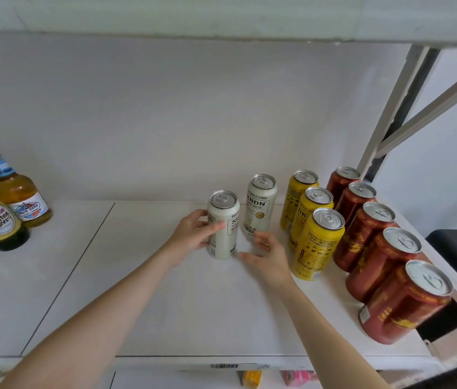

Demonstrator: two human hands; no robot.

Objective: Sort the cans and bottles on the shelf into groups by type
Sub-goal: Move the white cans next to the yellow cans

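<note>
Two white beer cans stand upright mid-shelf. My left hand (193, 234) grips the nearer white can (223, 224), thumb across its front. The second white can (259, 206) stands just behind and to the right. My right hand (266, 252) hovers beside the base of these cans, fingers relaxed and holding nothing. A row of three yellow cans (317, 242) runs front to back on the right. Further right is a row of several red cans (379, 262). Glass beer bottles (16, 192) stand at the far left.
The white shelf board (137, 290) has bare room between the bottles and the cans. A slanted grey metal brace (395, 108) rises at the right rear. Another shelf (221, 18) hangs overhead. Small packets (252, 379) show on the level below.
</note>
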